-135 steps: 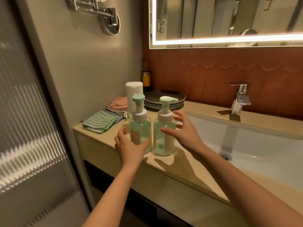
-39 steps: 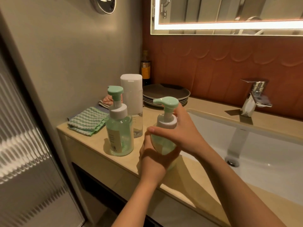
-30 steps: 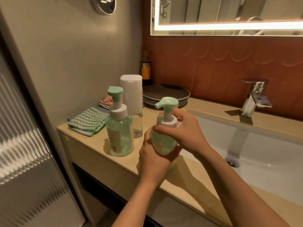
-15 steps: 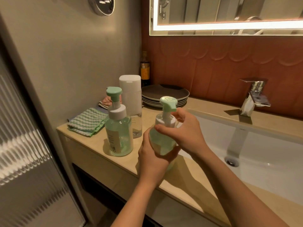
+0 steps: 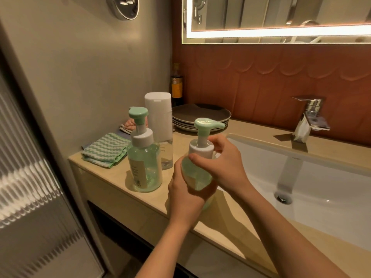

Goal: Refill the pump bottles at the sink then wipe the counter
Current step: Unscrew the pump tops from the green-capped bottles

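Left hand (image 5: 185, 190) wraps around the belly of the green pump bottle (image 5: 195, 177), gripping it upright at the front of the counter (image 5: 108, 175), just left of the sink basin (image 5: 331, 187). Right hand (image 5: 225, 167) curls its fingers round the white collar (image 5: 200, 149) under the pump head, spout pointing right toward the faucet (image 5: 309, 117). The second pump bottle (image 5: 144, 167) stands untouched just to the left, a tall white-capped clear bottle (image 5: 159, 121) right behind it and a green striped cloth (image 5: 106, 149) folded near the wall.
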Motion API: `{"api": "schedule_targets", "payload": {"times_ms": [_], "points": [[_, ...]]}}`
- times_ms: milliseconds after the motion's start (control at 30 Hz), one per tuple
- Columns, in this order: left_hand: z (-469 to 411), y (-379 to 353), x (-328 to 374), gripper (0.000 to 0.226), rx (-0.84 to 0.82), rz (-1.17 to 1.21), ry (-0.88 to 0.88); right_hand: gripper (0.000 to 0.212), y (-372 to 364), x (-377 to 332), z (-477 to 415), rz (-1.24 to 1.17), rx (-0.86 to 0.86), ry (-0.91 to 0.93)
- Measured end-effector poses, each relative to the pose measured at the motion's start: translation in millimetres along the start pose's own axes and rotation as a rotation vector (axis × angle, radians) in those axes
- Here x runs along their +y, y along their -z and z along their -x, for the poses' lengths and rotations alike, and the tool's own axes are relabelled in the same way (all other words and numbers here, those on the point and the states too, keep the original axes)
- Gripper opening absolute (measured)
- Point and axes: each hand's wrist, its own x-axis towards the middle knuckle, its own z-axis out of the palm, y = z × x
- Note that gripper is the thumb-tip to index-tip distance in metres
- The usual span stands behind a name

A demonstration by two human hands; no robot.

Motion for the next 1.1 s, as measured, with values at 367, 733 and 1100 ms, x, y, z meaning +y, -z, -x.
{"api": "schedule_targets", "payload": {"times_ms": [367, 733, 1100], "points": [[-2, 1, -4, 0.081, -0.011, -0.034, 0.007, 0.068, -8, 2, 0, 0.074, 0.056, -0.046], [-1, 0, 0, 0.082, -0.010, -0.018, -0.022, 0.073, -2, -3, -2, -0.026, -0.187, -0.035], [0, 1, -1, 0.087, 0.012, -0.055, 0.005, 0.048, 3, -13, -8, 0.130, -0.014, -0.054]]}}
